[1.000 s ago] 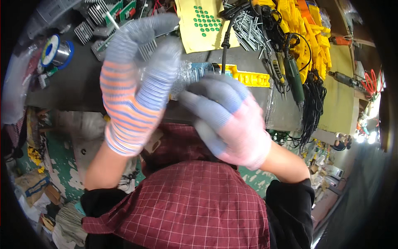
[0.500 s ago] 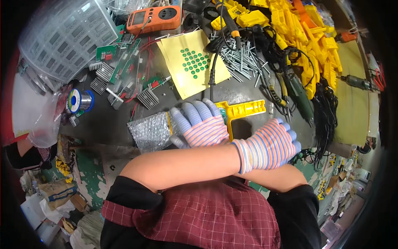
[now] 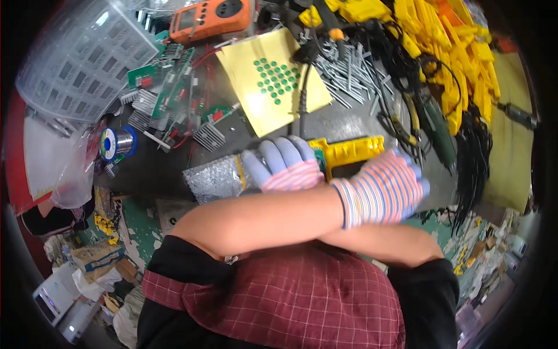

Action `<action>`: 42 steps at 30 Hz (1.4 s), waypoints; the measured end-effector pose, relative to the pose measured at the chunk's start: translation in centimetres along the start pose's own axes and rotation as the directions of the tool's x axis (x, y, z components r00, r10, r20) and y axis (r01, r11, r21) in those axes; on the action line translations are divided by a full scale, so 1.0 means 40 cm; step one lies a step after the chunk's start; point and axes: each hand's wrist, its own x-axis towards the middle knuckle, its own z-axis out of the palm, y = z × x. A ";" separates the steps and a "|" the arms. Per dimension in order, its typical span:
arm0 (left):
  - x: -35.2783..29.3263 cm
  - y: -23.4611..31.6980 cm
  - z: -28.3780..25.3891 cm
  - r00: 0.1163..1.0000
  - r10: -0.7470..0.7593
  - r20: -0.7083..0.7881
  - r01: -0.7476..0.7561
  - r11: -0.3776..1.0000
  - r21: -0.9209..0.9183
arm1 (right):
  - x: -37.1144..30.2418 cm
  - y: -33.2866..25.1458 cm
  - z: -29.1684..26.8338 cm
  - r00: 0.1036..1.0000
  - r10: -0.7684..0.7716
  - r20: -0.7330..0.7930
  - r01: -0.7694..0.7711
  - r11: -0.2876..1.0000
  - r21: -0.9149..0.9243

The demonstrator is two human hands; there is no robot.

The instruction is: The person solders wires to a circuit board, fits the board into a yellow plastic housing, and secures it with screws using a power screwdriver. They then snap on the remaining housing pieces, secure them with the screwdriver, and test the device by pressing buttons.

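Observation:
My forearms cross, the left one over the right, so my left hand (image 3: 386, 189) is on the right side. Both hands wear striped knit gloves with bluish fingers. The left hand's fingers curl closed beside a yellow plastic housing (image 3: 354, 150); whatever they grip is hidden. My right hand (image 3: 285, 163) rests palm down, fingers stretched out, between the housing and a sheet of bubble wrap (image 3: 212, 179). A yellow edge shows between that hand and the wrap. A bit of green circuit board (image 3: 319, 156) peeks out beside its fingers.
Beyond lie a yellow card with green dots (image 3: 250, 102), metal screws (image 3: 354, 75) and an orange multimeter (image 3: 209, 20). Circuit boards with heat sinks (image 3: 168, 99) and a solder spool (image 3: 119, 143) sit left. Yellow housings (image 3: 447, 58), black cables (image 3: 472, 157) and a green tool (image 3: 436, 134) crowd the right.
The whole view has shifted slightly. My left hand has moved a little away from me, closer to the housing's right part. My right hand stays in about the same place.

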 end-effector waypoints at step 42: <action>-0.392 -0.098 -0.147 0.906 -0.359 -0.224 0.414 0.862 0.294 | -0.153 0.184 -0.149 0.827 0.094 -0.555 -0.062 0.995 0.076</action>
